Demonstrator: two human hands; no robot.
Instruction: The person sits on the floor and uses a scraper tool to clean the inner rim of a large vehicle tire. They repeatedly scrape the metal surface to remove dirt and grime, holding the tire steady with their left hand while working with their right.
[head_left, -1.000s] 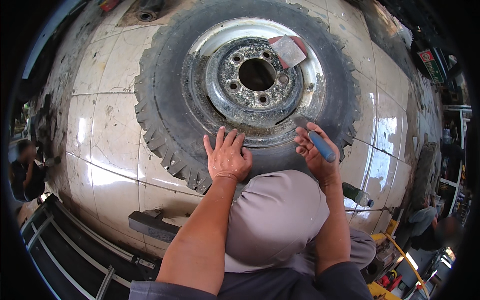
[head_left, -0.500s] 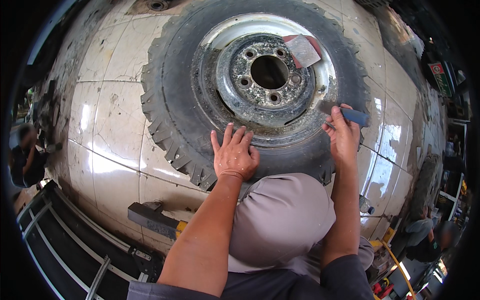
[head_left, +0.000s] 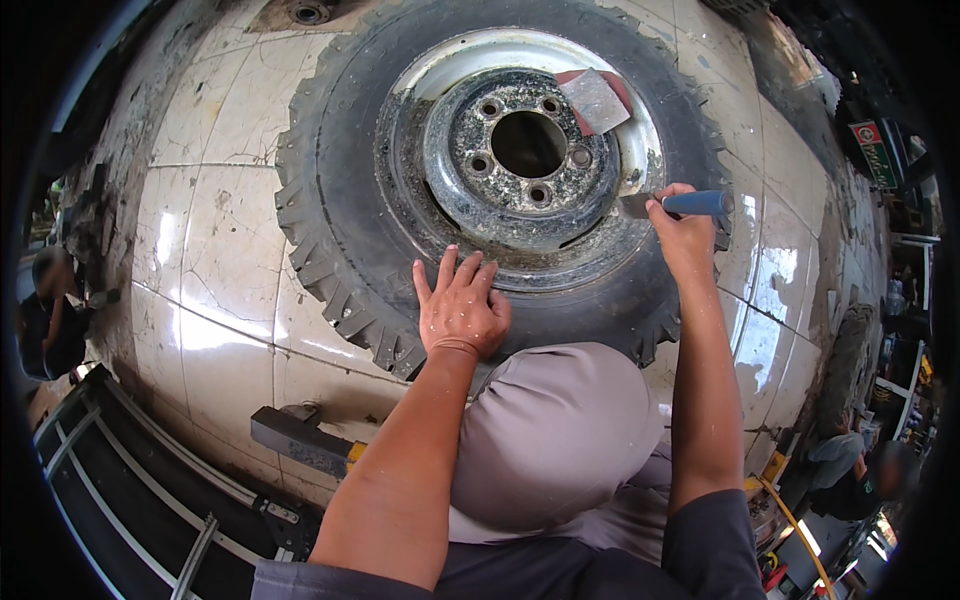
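Blue-handled flat metal scraper [head_left: 690, 204], clamped in my right hand [head_left: 684, 238], blade pointing left.
Lying pretty much sideways over the scuffed silver-black steel rim [head_left: 500, 215]; my left hand [head_left: 464, 312]'s farther off, fingers spread on black rubber tyre [head_left: 335, 170].

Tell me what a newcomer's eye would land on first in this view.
The big black tire dominates, lying on its side on the tiled floor, with a blotchy metal rim at its centre. On the right, the right hand grips a blue-handled scraper with its blade at the rim, while the left hand spreads over the tire's near side. A grey sheet overlaps a red one at the rim's upper right.
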